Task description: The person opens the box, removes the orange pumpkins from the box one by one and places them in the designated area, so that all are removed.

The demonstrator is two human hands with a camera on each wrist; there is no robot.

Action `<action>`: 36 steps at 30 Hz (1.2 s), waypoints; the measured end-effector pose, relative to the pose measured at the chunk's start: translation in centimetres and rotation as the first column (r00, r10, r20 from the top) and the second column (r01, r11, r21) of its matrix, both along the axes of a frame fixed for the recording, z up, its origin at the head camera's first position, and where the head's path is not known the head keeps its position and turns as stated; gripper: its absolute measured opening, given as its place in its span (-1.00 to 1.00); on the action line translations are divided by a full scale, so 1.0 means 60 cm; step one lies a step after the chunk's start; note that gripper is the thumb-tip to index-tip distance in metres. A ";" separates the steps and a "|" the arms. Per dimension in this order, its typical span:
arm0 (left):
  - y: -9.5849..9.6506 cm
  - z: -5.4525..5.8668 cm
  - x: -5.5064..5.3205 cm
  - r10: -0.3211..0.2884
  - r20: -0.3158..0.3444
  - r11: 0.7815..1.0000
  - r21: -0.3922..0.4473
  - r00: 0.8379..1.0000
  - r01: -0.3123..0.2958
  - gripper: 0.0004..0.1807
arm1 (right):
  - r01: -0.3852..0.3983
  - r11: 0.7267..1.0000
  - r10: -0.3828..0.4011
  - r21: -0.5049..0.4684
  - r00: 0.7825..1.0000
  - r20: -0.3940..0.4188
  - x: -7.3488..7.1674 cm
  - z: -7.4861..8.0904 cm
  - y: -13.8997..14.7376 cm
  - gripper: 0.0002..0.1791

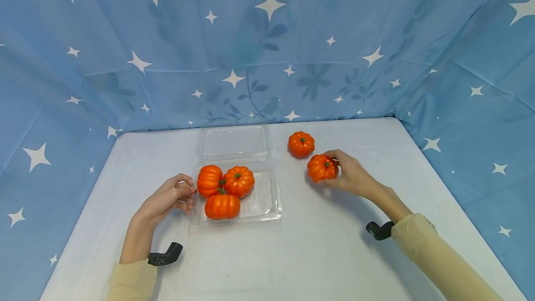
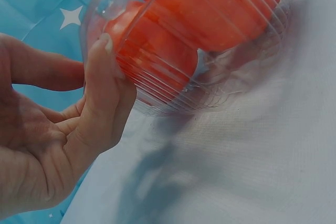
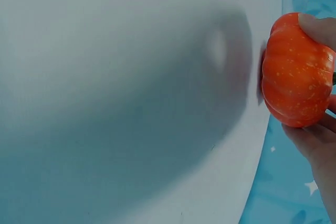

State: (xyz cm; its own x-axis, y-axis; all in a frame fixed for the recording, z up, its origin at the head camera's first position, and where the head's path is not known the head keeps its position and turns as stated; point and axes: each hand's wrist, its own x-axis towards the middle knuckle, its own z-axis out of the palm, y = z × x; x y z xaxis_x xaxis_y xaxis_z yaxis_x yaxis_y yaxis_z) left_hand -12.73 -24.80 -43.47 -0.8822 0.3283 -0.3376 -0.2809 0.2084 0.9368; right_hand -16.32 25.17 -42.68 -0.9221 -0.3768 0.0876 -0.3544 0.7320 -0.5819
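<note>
My right hand [image 1: 352, 174] grips a small orange toy pumpkin [image 1: 321, 168] with a green stem, thumb and fingers on opposite sides. In the right wrist view a narrow gap shows between this pumpkin [image 3: 298, 72] and its shadow on the table. My left hand [image 1: 169, 197] pinches the left edge of a clear plastic clamshell box [image 1: 267, 199]. Three orange pumpkins sit inside its left part: one at the left [image 1: 210, 181], one at the upper right [image 1: 239, 181] and one at the front [image 1: 222, 206]. Ribbed box wall [image 2: 157, 82] shows beside the left fingertips.
Another orange pumpkin [image 1: 301, 144] stands on the white table [image 1: 317, 254], behind the held one. The box's lid [image 1: 235, 142] lies folded back toward the far edge. A blue curtain [image 1: 267, 50] with white stars surrounds the table's back and sides.
</note>
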 end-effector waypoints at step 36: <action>0.000 -0.001 -0.003 0.002 0.003 1.000 -0.024 1.000 -0.002 -0.86 | 0.233 0.972 -0.233 0.019 0.967 0.105 -0.109 -0.026 0.047 -0.18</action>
